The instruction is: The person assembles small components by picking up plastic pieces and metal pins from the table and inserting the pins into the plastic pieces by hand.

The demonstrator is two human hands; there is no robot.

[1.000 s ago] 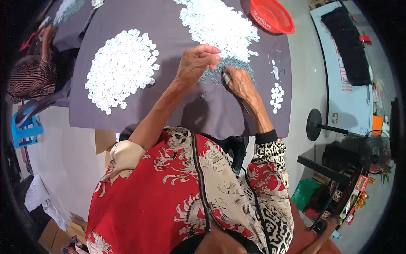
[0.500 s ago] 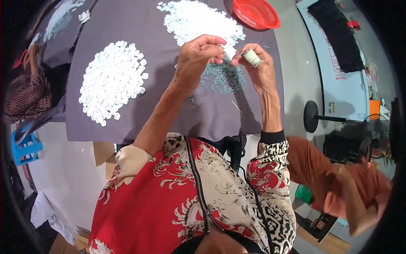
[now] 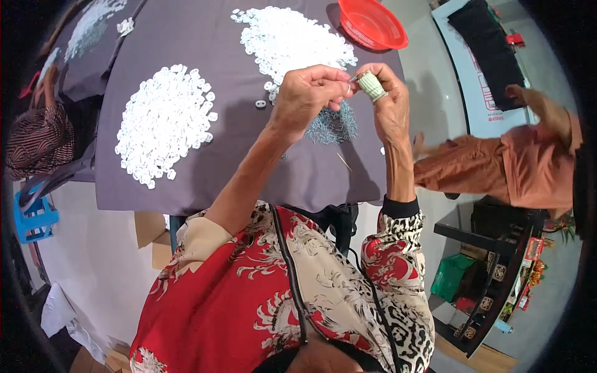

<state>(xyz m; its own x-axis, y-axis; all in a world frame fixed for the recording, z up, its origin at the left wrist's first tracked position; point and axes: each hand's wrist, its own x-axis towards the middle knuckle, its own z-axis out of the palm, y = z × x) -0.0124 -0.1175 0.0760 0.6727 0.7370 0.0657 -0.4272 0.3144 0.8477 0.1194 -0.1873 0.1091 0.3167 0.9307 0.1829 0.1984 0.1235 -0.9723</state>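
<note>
Over the far right of the cloth, my left hand (image 3: 305, 99) is closed in a pinch on a small white plastic piece (image 3: 349, 89), mostly covered by the fingers. Its tips meet those of my right hand (image 3: 391, 107), also pinched, with a thin grey metal pin or screw (image 3: 353, 79) at its fingertips. A pale green ribbed finger cover (image 3: 372, 86) sits on one right finger. Just below the hands lies a heap of small grey-blue screw-like pieces (image 3: 333, 127). Beyond them spreads a pile of white plastic pieces (image 3: 292, 40).
Another heap of white pieces (image 3: 165, 121) lies left on the dark cloth-covered table (image 3: 230, 168). A red plastic basket (image 3: 373, 25) stands at the far right corner. A thin stick (image 3: 344, 162) lies near the screws. A person in orange-brown clothes (image 3: 497, 161) is at right, another person (image 3: 40, 143) at left.
My two hands have come together, the left moving right until its fingertips meet the right's. The person in orange-brown at right has moved farther forward along the table's side.
</note>
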